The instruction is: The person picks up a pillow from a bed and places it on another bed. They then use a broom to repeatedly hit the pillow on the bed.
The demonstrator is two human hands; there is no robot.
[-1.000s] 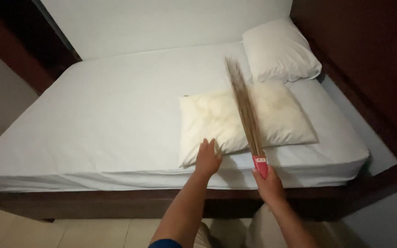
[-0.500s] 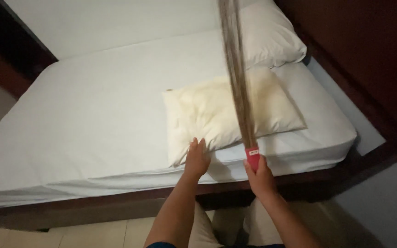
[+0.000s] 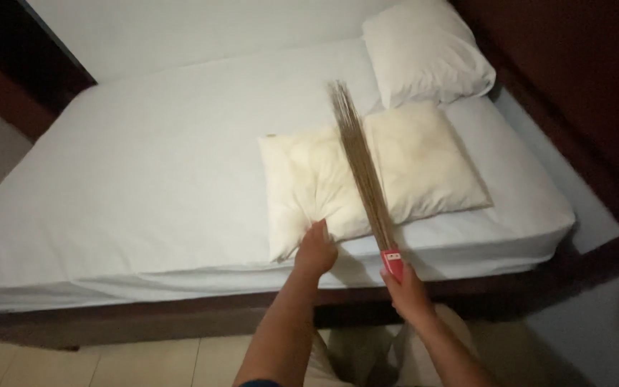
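Observation:
A cream, stained pillow (image 3: 424,165) without a case lies near the front edge of a bed with a white sheet (image 3: 152,172). My left hand (image 3: 315,251) grips the pillow's near edge. My right hand (image 3: 408,288) is closed around the red handle of a bundle of thin brown sticks, a stick broom (image 3: 360,158). The broom lies down across the middle of the pillow, its tips pointing away from me.
A second pillow (image 3: 424,50) in a white case lies at the head of the bed, back right. A dark wooden bed frame (image 3: 145,322) runs along the front, a dark headboard (image 3: 574,93) on the right. Pale floor tiles (image 3: 109,365) show below.
The broom was raised steeply half a second ago and has now come down flat onto the pillow. My left hand stays on the pillow's near edge.

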